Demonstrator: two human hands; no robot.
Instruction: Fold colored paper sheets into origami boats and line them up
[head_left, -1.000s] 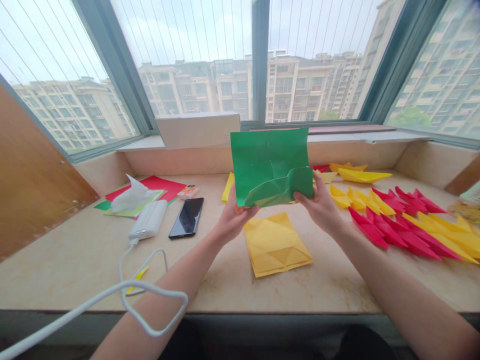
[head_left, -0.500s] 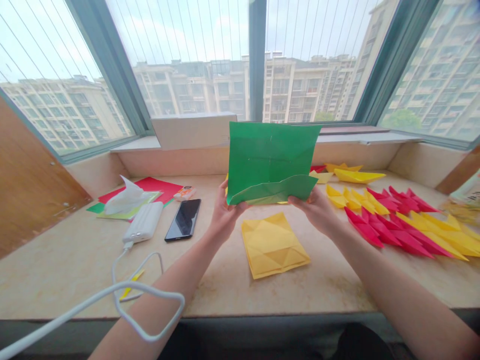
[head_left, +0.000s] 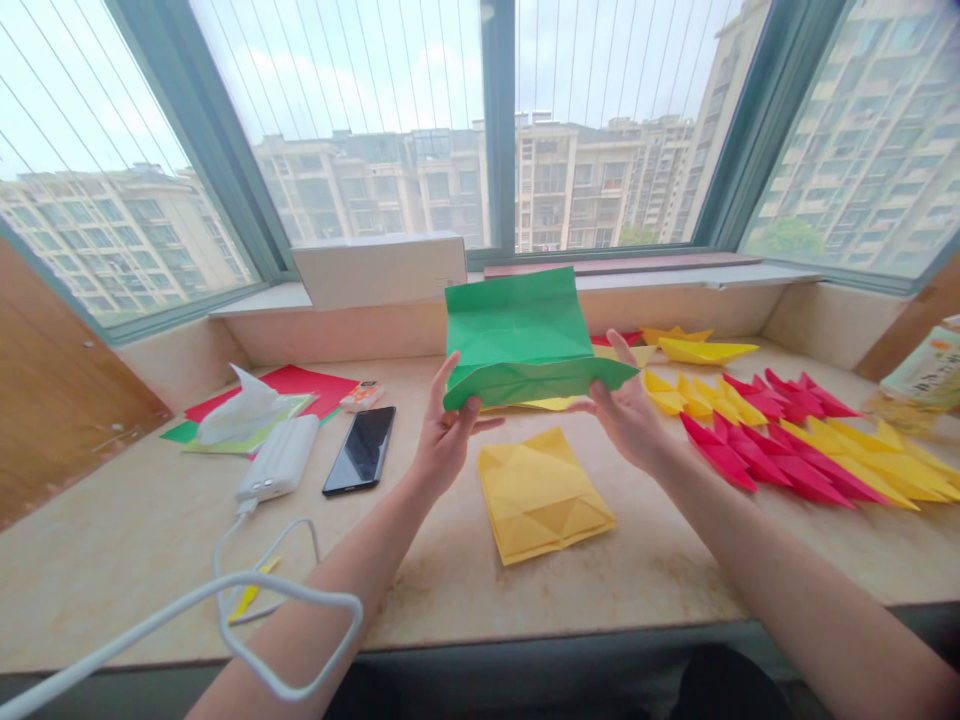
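Note:
A green sheet of paper [head_left: 517, 315], creased and with its near edge folded up as a flap, is held above the counter between both hands. My left hand [head_left: 444, 440] grips its lower left corner, thumb in front and fingers behind. At the lower right, my right hand [head_left: 622, 415] pinches the flap with the thumb, its forefinger raised behind the paper. Below them on the counter lies a folded, creased yellow paper square [head_left: 546, 495]. More yellow paper [head_left: 536, 405] shows partly behind the green sheet.
Folded red paper pieces [head_left: 780, 465] and yellow ones [head_left: 877, 465] stand in rows at right. At left lie a black phone [head_left: 360, 450], a white power bank [head_left: 277, 458] with a looping white cable [head_left: 285, 590], a tissue [head_left: 240, 410] and red paper [head_left: 307, 388]. A white box [head_left: 381, 270] rests on the sill.
The green sheet has tipped back and lowered, and its flap bulges toward me. My right fingers have spread, with the forefinger now raised. The view has shifted slightly.

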